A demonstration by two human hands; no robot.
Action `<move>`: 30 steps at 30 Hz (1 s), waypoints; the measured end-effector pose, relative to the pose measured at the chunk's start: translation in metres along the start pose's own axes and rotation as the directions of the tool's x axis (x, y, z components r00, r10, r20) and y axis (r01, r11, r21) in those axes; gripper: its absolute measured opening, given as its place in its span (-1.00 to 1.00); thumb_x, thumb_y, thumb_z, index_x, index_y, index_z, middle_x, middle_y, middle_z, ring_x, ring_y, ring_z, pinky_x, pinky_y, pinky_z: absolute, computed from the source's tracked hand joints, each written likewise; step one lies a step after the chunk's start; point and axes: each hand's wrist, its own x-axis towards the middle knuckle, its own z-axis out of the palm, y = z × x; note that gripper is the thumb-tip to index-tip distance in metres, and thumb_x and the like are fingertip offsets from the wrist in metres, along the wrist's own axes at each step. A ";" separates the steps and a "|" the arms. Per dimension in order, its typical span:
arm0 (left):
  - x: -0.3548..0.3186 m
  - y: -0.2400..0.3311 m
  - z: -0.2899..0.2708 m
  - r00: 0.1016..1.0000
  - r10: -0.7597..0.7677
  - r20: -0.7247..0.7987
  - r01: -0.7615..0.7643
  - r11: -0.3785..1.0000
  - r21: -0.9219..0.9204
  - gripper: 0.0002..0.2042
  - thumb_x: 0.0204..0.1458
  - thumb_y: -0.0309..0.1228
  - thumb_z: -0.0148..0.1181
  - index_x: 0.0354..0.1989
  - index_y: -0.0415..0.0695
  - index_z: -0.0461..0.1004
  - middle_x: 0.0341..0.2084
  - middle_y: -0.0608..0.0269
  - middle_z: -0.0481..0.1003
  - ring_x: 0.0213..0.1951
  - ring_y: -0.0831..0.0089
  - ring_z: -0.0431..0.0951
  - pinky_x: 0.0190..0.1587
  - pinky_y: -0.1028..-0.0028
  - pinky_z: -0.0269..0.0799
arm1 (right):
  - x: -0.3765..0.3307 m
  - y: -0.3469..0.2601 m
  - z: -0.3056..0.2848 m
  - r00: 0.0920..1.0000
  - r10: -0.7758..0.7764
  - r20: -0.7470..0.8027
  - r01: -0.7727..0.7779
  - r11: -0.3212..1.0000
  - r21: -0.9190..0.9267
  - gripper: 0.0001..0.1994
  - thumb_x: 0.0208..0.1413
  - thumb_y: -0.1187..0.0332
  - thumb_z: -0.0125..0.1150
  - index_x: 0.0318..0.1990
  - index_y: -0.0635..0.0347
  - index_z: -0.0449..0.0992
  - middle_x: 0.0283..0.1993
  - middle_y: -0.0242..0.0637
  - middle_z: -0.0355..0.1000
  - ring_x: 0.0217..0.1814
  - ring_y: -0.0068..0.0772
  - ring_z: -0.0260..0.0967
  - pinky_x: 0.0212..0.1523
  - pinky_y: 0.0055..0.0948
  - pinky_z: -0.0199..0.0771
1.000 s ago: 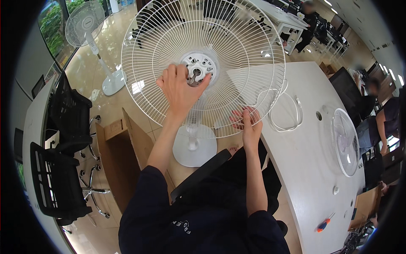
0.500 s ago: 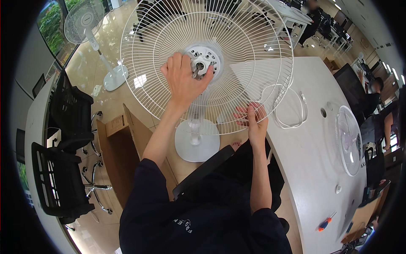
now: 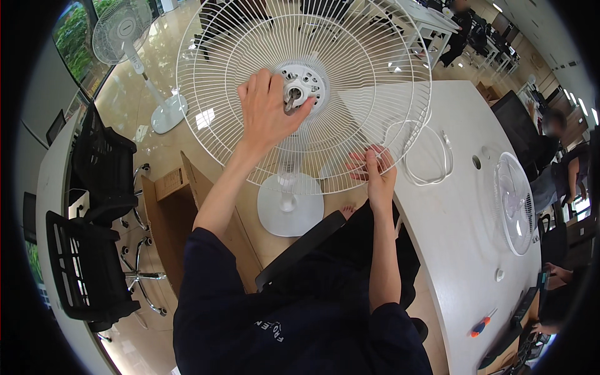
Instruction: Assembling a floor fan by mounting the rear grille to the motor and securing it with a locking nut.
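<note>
A white wire fan grille (image 3: 381, 56) stands upright before me on a stand fan with a pale base (image 3: 290, 209). At its hub, my left hand (image 3: 265, 112) curls its fingers and thumb around a white plastic ring nut (image 3: 304, 95), which encircles a metal shaft (image 3: 290, 103). Part of the nut is hidden behind the hand. Low on the right, my right hand (image 3: 380, 178) grips the grille's rim, with its fingertips behind the wires and the thumb in front.
To the right, a white table (image 3: 450, 237) bears a coiled white cable (image 3: 431, 181), a fan part with a round white rim (image 3: 515, 206), a small white piece (image 3: 499, 274) and a screwdriver (image 3: 481, 326). A cardboard box (image 3: 172, 231) and black chairs (image 3: 94, 269) stand left. Another fan (image 3: 125, 31) stands beyond.
My left hand has shifted slightly at the hub, its wrist and forearm swinging a little left. The right hand keeps its place on the rim. People at the right have moved.
</note>
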 end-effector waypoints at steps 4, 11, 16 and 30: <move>-0.005 0.005 -0.040 0.978 -0.045 0.205 0.041 0.999 0.024 -0.46 -0.25 -0.12 0.44 -0.17 -0.20 0.38 -0.21 0.14 0.30 -0.08 0.19 0.28 0.02 0.22 0.05 | 0.005 -0.001 -0.003 1.000 0.007 -0.005 -0.007 1.000 -0.015 -0.64 0.30 0.22 0.04 0.04 0.38 0.32 -0.20 -0.07 0.51 -0.26 -0.31 0.55 -0.36 -0.47 0.55; -0.081 -0.084 -0.093 0.818 -0.469 -0.332 0.493 0.870 -0.014 -0.42 -0.02 -0.24 0.35 0.12 -0.26 0.31 0.12 0.01 0.27 0.12 0.18 0.29 0.16 0.23 0.12 | 0.023 0.002 0.000 0.989 -0.073 -0.130 0.069 0.997 -0.036 -0.66 0.27 0.27 0.10 0.03 0.38 0.34 -0.25 -0.21 0.49 -0.27 -0.36 0.54 -0.33 -0.50 0.54; -0.096 -0.082 -0.092 0.715 -0.682 0.155 0.602 0.488 -0.632 -0.66 0.27 -0.37 0.00 0.15 -0.28 0.32 -0.20 0.09 0.54 -0.25 0.49 0.57 -0.29 0.59 0.45 | 0.028 0.000 0.002 0.990 0.033 -0.134 -0.030 0.999 0.023 -0.68 0.26 0.25 0.13 0.01 0.32 0.37 -0.24 -0.24 0.50 -0.25 -0.40 0.54 -0.30 -0.50 0.51; -0.118 -0.071 -0.069 0.737 -0.675 -0.039 0.527 0.610 -0.592 -0.65 0.26 -0.41 0.01 0.14 -0.34 0.26 -0.18 0.04 0.48 -0.20 0.44 0.55 -0.24 0.49 0.55 | 0.039 0.020 -0.003 0.993 0.005 -0.122 -0.005 1.000 0.004 -0.65 0.30 0.13 0.05 -0.18 0.32 0.45 -0.28 -0.20 0.51 -0.30 -0.43 0.52 -0.26 -0.48 0.52</move>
